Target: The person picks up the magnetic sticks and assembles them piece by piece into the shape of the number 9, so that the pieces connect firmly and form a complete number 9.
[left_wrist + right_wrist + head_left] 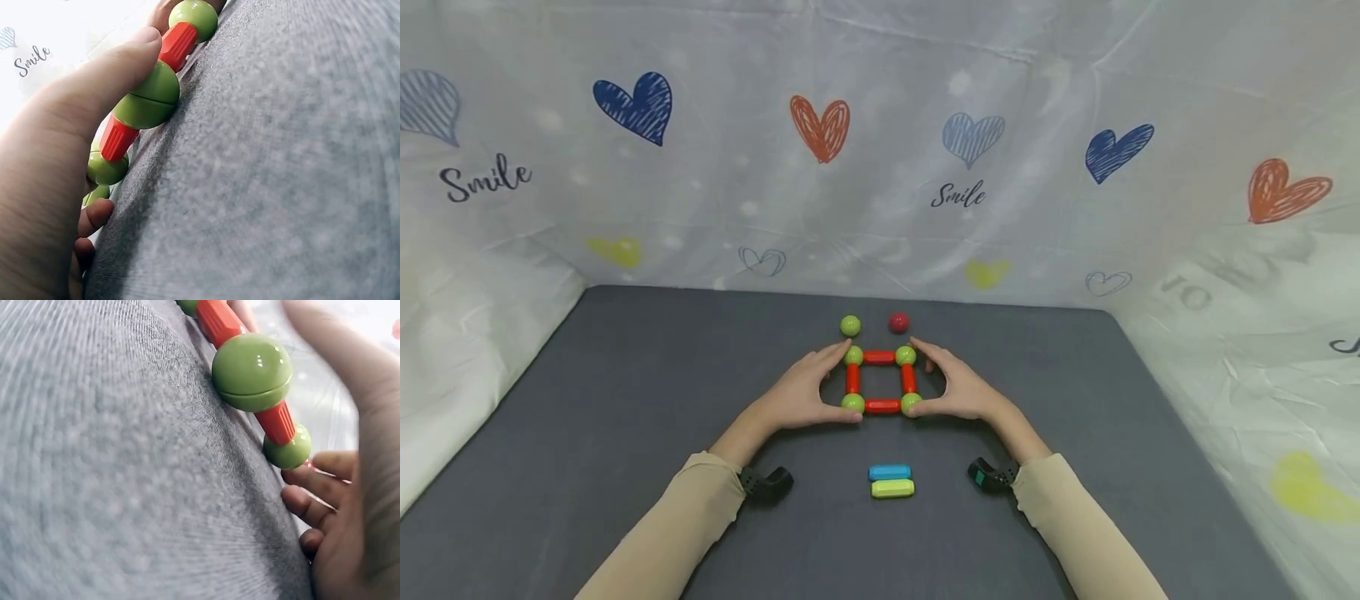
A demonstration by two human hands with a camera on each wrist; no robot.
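In the head view, we see the left hand (800, 397) pinching the left side of a square frame (882, 406) of 4 green balls (906, 356) and 4 red rods (880, 357) on the grey table (625, 400); the right hand (962, 392) spans the opposite side, thumb and fingers spread. In the left wrist view, we see the thumb over 1 green ball. In the right wrist view, we find the thumb apart from the nearer ball, fingers loosely bent beside the farther 1.
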